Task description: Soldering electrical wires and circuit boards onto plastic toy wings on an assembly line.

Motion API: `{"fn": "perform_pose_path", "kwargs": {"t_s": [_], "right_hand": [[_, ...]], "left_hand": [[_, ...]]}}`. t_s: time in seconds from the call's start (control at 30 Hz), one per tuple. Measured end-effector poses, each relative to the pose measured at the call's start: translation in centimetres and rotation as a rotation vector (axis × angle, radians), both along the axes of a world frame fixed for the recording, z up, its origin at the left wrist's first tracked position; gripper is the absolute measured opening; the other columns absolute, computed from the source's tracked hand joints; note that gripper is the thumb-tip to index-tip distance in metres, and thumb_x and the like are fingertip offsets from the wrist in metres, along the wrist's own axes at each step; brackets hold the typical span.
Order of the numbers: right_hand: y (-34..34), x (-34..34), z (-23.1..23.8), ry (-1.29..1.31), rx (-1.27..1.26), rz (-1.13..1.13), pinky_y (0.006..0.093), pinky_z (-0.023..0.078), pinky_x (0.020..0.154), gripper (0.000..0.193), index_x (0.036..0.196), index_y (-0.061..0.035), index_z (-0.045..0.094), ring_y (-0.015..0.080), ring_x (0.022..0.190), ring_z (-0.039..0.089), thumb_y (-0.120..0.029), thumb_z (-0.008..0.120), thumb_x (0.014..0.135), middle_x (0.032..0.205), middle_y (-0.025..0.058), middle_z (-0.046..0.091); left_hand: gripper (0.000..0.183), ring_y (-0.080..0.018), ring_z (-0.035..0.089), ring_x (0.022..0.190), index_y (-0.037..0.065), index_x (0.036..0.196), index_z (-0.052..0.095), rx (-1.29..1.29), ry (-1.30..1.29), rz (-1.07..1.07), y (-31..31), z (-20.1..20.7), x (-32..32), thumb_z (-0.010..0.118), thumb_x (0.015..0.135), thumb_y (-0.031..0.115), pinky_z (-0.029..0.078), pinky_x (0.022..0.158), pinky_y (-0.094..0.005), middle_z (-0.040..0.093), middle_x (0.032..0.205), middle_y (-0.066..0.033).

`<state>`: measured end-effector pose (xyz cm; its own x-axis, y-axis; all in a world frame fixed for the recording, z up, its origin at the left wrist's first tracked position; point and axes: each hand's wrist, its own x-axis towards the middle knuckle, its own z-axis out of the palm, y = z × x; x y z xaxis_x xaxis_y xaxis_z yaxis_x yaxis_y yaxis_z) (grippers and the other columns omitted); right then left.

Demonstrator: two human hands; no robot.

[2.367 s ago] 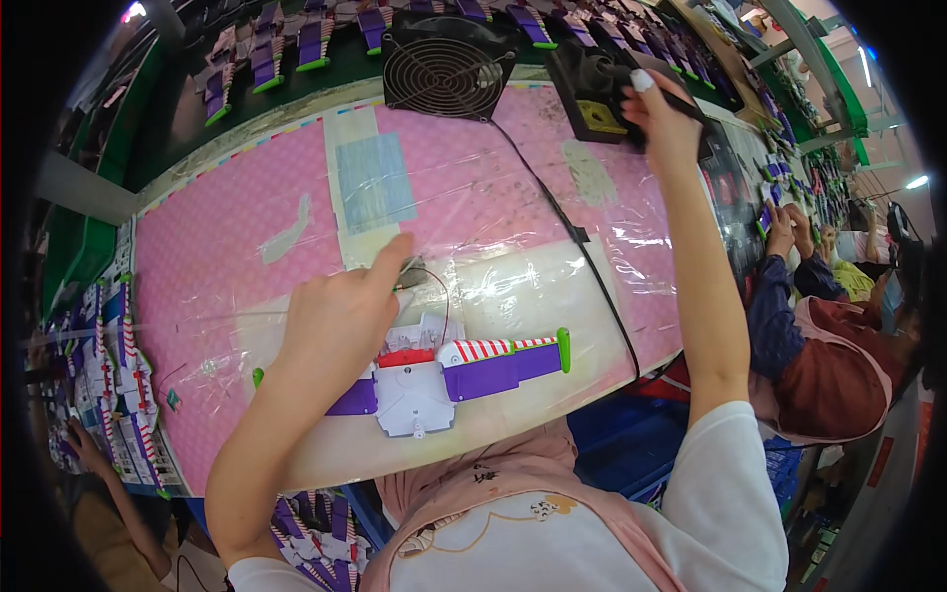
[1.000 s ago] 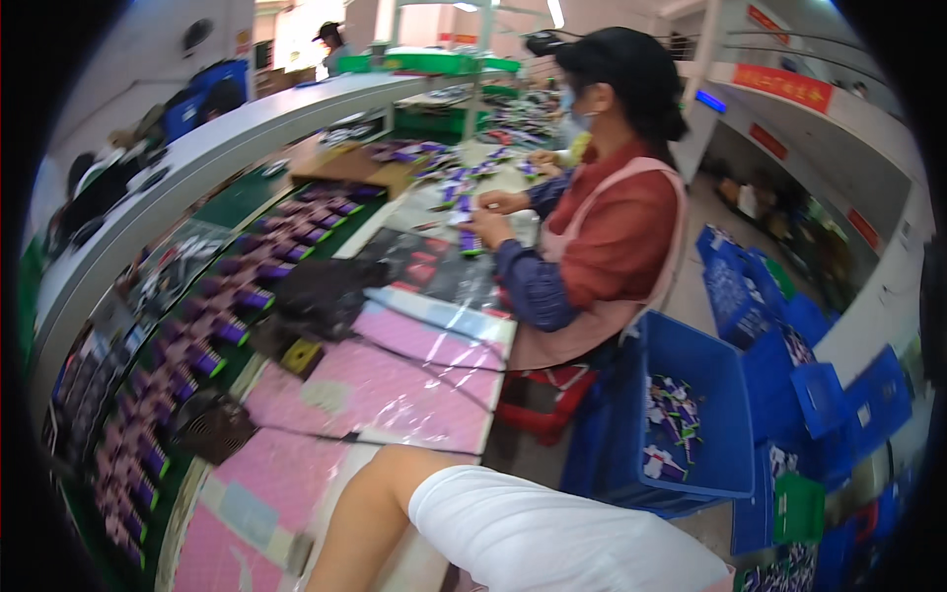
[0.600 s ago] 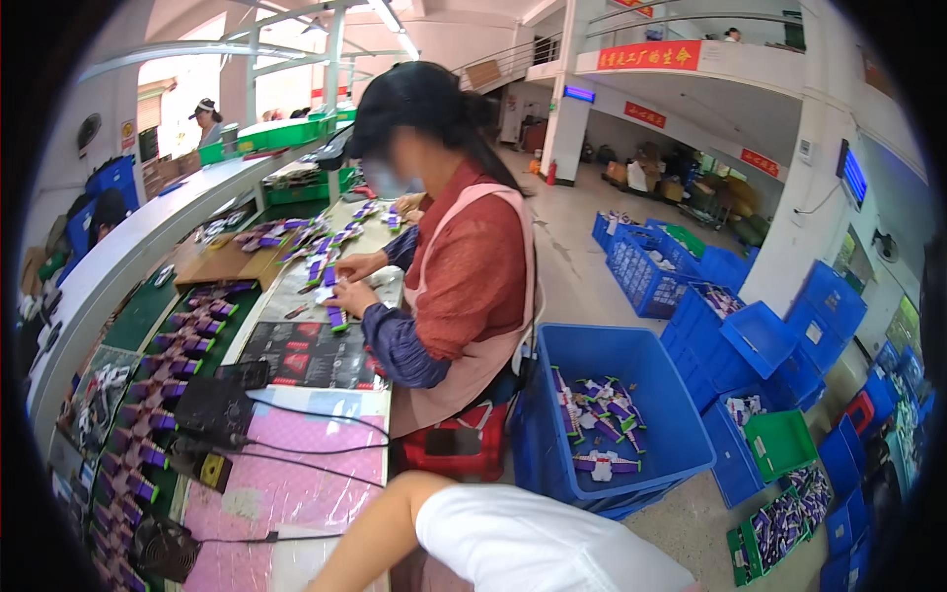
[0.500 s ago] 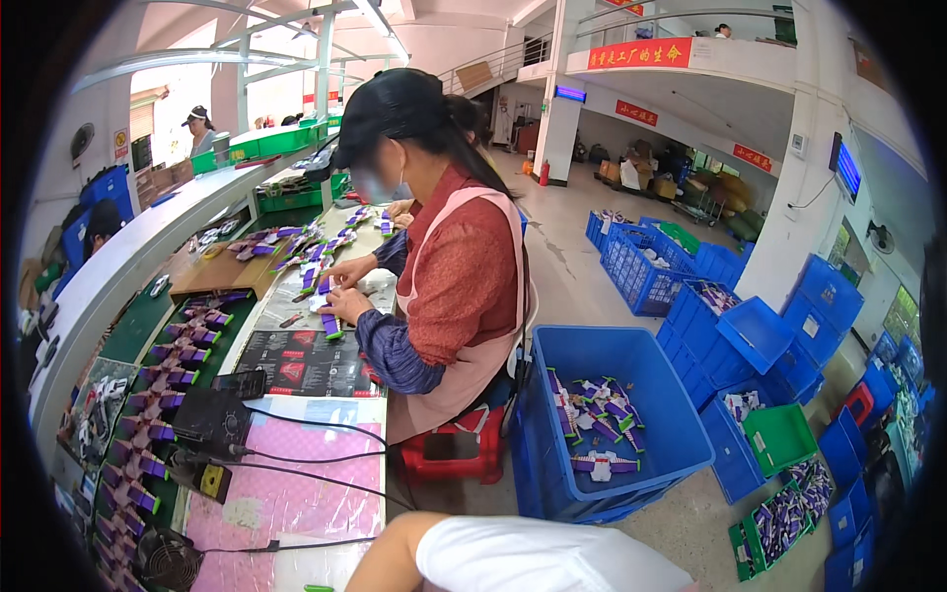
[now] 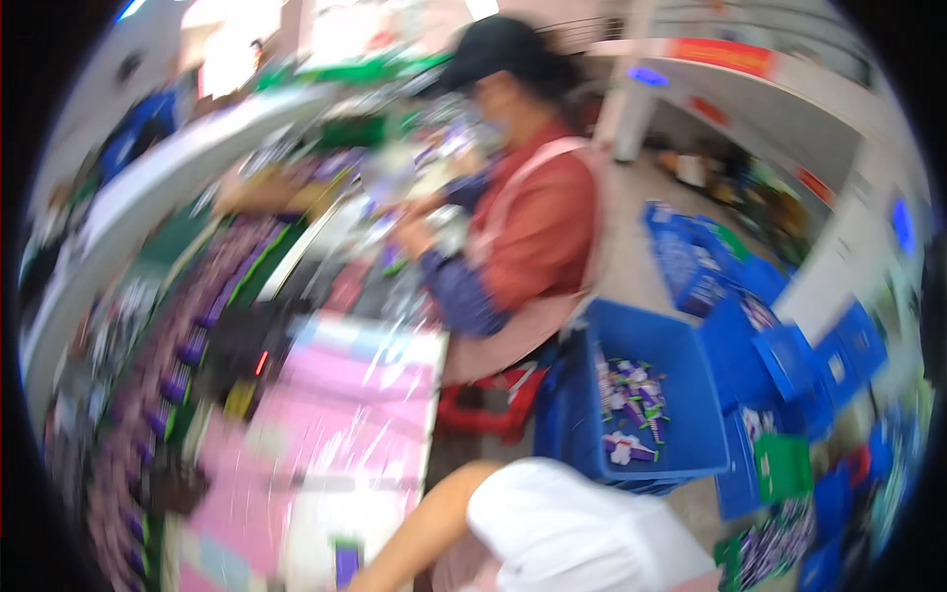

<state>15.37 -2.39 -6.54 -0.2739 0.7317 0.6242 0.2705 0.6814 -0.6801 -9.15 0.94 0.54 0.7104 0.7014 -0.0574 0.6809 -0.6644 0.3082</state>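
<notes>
My bare right forearm [image 5: 434, 523], below a white sleeve [image 5: 567, 518], reaches toward the lower left. The right hand is cut off by the lower edge, and my left hand is out of sight. Close to the end of that forearm, a purple piece with a green end [image 5: 346, 564] shows over the pale part of the pink, plastic-covered table [image 5: 326, 414]. Whether my hand touches this piece cannot be told. Motion smears the whole picture.
A co-worker in a red top [image 5: 543, 217] handles small parts farther along the table. Left of the table runs a row of purple-and-green pieces [image 5: 187, 345], beside a dark box [image 5: 247, 340]. A blue bin [image 5: 710, 424] of similar pieces stands to the right.
The view has swung and tilted, so the co-worker and bin appear farther right. More of my right forearm and of the purple piece shows at the lower edge.
</notes>
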Motion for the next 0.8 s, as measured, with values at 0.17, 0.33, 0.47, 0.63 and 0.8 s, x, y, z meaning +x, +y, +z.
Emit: {"fn": "perform_pose_path", "kwargs": {"t_s": [0.17, 0.33, 0.47, 0.63, 0.8], "right_hand": [[-3.7, 2.7, 1.5, -0.004, 0.071, 0.067, 0.0371, 0.042, 0.064, 0.014, 0.084, -0.0046, 0.061, 0.0263, 0.071, 0.052, -0.015, 0.061, 0.074, 0.073, 0.0084, 0.052], [-3.5, 0.9, 2.7, 0.113, -0.230, 0.151, 0.0324, 0.044, 0.066, 0.013, 0.084, -0.0019, 0.060, 0.0216, 0.072, 0.055, -0.004, 0.064, 0.072, 0.080, 0.0091, 0.058], [-3.8, 0.2, 3.2, 0.470, -0.707, -0.018, 0.0290, 0.048, 0.071, 0.012, 0.088, 0.0016, 0.058, 0.0192, 0.082, 0.058, -0.003, 0.060, 0.077, 0.094, 0.0116, 0.058], [-2.8, 0.1, 3.2, 0.555, -0.678, -0.043, 0.0271, 0.050, 0.073, 0.013, 0.091, 0.0033, 0.057, 0.0225, 0.100, 0.056, -0.002, 0.058, 0.080, 0.109, 0.0187, 0.055], [-2.5, 0.4, 3.1, 0.370, -0.565, -0.129, 0.0260, 0.049, 0.069, 0.016, 0.091, 0.0009, 0.059, 0.0221, 0.103, 0.053, -0.003, 0.062, 0.076, 0.113, 0.0191, 0.053]], "left_hand": [[0.026, -0.0271, 0.055, 0.061, 0.003, 0.067, 0.060, -0.272, -0.046, 0.108, 1.1, 1.6, 12.5, 0.058, 0.075, 0.028, 0.044, 0.055, -0.0378, 0.058, 0.068, -0.0138], [0.017, -0.0193, 0.058, 0.061, -0.003, 0.079, 0.062, -0.410, -0.333, 0.222, 1.0, -1.6, 10.0, 0.063, 0.072, 0.012, 0.044, 0.056, -0.0299, 0.061, 0.070, -0.0103], [0.023, -0.0013, 0.046, 0.060, -0.004, 0.098, 0.059, -0.963, -0.718, 0.512, -1.0, 0.4, 8.1, 0.059, 0.076, 0.003, 0.036, 0.051, -0.0169, 0.057, 0.073, -0.0001], [0.032, 0.0006, 0.040, 0.053, -0.005, 0.106, 0.056, -1.028, -0.883, 0.482, -1.9, -0.1, 8.5, 0.057, 0.075, 0.001, 0.032, 0.047, -0.0168, 0.057, 0.075, 0.0007], [0.019, 0.0000, 0.047, 0.057, -0.004, 0.098, 0.057, -0.906, -1.006, 0.643, -2.3, -0.5, 9.3, 0.057, 0.079, 0.001, 0.036, 0.049, -0.0160, 0.058, 0.075, -0.0011]]}}
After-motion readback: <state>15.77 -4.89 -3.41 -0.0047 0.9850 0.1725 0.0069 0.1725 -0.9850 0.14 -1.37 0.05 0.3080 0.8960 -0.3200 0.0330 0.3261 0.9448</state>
